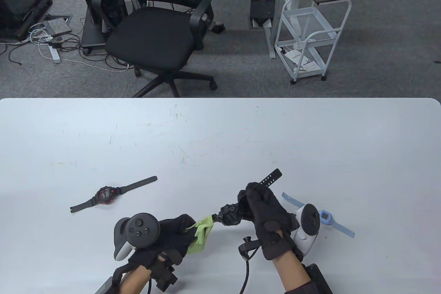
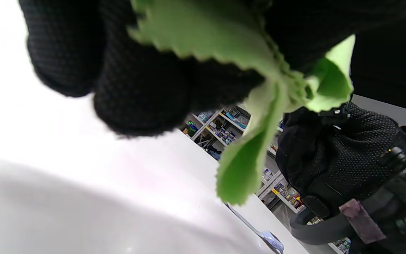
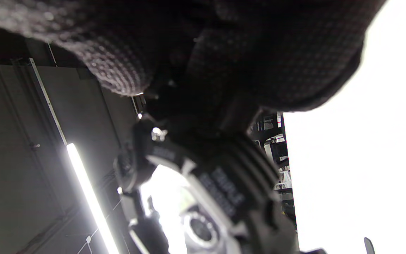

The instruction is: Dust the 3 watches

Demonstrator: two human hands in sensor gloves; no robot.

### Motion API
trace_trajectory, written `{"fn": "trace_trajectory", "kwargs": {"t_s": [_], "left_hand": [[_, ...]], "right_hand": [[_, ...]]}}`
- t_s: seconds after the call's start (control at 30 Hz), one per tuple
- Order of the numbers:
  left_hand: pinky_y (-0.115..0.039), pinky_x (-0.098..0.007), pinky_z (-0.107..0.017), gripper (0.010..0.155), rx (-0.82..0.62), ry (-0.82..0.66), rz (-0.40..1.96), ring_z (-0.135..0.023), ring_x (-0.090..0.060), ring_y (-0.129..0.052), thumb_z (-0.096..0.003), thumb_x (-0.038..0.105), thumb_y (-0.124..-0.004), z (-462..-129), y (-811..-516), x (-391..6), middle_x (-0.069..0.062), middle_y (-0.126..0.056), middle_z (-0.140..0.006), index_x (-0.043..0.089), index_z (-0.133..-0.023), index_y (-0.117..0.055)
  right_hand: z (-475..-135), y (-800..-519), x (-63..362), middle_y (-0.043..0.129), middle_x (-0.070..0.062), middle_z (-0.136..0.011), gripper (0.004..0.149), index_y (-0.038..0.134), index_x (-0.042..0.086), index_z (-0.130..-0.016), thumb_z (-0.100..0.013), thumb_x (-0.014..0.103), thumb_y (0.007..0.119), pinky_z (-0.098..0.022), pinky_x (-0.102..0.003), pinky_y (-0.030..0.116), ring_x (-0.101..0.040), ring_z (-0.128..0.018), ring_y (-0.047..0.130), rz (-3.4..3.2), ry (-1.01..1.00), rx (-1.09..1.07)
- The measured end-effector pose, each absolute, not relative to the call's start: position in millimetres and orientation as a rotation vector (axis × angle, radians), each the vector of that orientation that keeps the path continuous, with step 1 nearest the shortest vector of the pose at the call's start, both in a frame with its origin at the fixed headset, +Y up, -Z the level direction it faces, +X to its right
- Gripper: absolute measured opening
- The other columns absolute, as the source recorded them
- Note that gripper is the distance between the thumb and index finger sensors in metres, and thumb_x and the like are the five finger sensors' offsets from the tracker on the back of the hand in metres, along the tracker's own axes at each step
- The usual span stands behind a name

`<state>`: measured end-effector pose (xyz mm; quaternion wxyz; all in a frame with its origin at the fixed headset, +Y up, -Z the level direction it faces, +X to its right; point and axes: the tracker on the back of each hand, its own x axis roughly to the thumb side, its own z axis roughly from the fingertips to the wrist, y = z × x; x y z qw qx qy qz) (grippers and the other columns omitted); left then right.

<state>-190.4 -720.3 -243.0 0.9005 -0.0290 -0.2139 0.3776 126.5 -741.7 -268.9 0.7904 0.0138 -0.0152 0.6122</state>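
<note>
From the table view, the white counter [image 1: 220, 135] carried faint scuff marks and ran the full width of the frame, with grey carpet beyond it. A black mesh office chair [image 1: 158, 28] stood behind the counter, a white wire trolley [image 1: 305, 37] with a dark top to its right, and loose cables and a power strip [image 1: 53, 53] lay on the floor at the left. The left hand [image 1: 165, 239] had its grip closed on a green cloth [image 1: 201, 235], whose tip touched the black watch [image 1: 230, 214]. The right hand [image 1: 267, 218] held that watch above the counter by its strap, fingers curled round it, the perforated strap end sticking up and away. A black-and-red watch [image 1: 106, 194] lay flat on the counter to the left, well apart from both hands. A light blue watch [image 1: 325, 218] lay flat just beside the right hand, partly hidden by its tracker.

In the left wrist view, the cloth [image 2: 256, 116] hung from the gloved fingers [image 2: 136, 88] above the bright counter, with cluttered shelves [image 2: 224, 130] far behind.

The right wrist view showed the black watch's case [image 3: 206, 197] close up beneath the glove, a ceiling strip light [image 3: 86, 190] behind.
</note>
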Motion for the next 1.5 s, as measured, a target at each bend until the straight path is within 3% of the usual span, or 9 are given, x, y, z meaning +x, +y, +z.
{"fn": "trace_trajectory", "kwargs": {"t_s": [0.3,0.6,0.8,1.2,1.37,1.5], "left_hand": [[-0.089,-0.056,-0.045,0.047,-0.116,-0.454,0.780,-0.039,-0.026,-0.111,-0.0478,0.033,-0.081,-244.7,-721.9,-189.0,-0.010,-0.106,-0.056,0.004,-0.083,-0.090],[-0.092,-0.054,-0.041,0.046,-0.042,-0.434,0.793,-0.029,-0.023,-0.111,-0.0458,0.044,-0.092,-243.5,-719.4,-193.5,-0.005,-0.109,-0.043,0.006,-0.071,-0.097],[-0.091,-0.055,-0.044,0.047,-0.097,-0.462,0.782,-0.038,-0.026,-0.113,-0.0475,0.032,-0.083,-244.6,-719.9,-190.2,-0.012,-0.108,-0.055,0.001,-0.082,-0.091],[-0.092,-0.054,-0.042,0.046,-0.023,-0.417,0.793,-0.029,-0.023,-0.112,-0.0455,0.046,-0.094,-245.0,-719.1,-196.6,-0.003,-0.109,-0.042,0.007,-0.070,-0.098],[-0.090,-0.056,-0.045,0.047,-0.073,-0.431,0.809,-0.038,-0.026,-0.112,-0.0481,0.034,-0.083,-245.5,-720.5,-194.0,-0.011,-0.107,-0.055,0.002,-0.082,-0.091],[-0.090,-0.056,-0.044,0.047,-0.057,-0.416,0.821,-0.036,-0.026,-0.112,-0.0474,0.037,-0.085,-245.2,-722.1,-195.6,-0.009,-0.107,-0.053,0.003,-0.080,-0.093]], "right_hand": [[-269.2,-741.2,127.6,0.101,0.000,-0.071,0.045,0.084,0.019,-0.086,-0.047,0.043,0.083,-0.035,-0.040,0.093,-0.011,-0.046,0.110,1.310,-0.036,0.026],[-269.0,-741.2,128.2,0.101,-0.001,-0.071,0.045,0.084,0.019,-0.086,-0.047,0.043,0.083,-0.034,-0.040,0.093,-0.011,-0.046,0.110,1.311,-0.038,0.021],[-269.2,-740.8,128.9,0.101,-0.001,-0.071,0.045,0.084,0.019,-0.086,-0.047,0.043,0.083,-0.035,-0.040,0.093,-0.011,-0.046,0.110,1.311,-0.043,0.021],[-269.0,-740.3,131.0,0.101,0.000,-0.071,0.045,0.084,0.019,-0.086,-0.047,0.043,0.084,-0.034,-0.040,0.093,-0.011,-0.046,0.110,1.313,-0.054,0.016],[-268.9,-740.1,131.0,0.101,-0.001,-0.071,0.045,0.084,0.019,-0.086,-0.047,0.043,0.083,-0.034,-0.040,0.093,-0.011,-0.046,0.110,1.315,-0.055,0.014],[-268.8,-740.3,131.3,0.101,-0.001,-0.071,0.045,0.084,0.019,-0.086,-0.047,0.043,0.083,-0.034,-0.040,0.093,-0.011,-0.046,0.110,1.314,-0.055,0.014]]}}
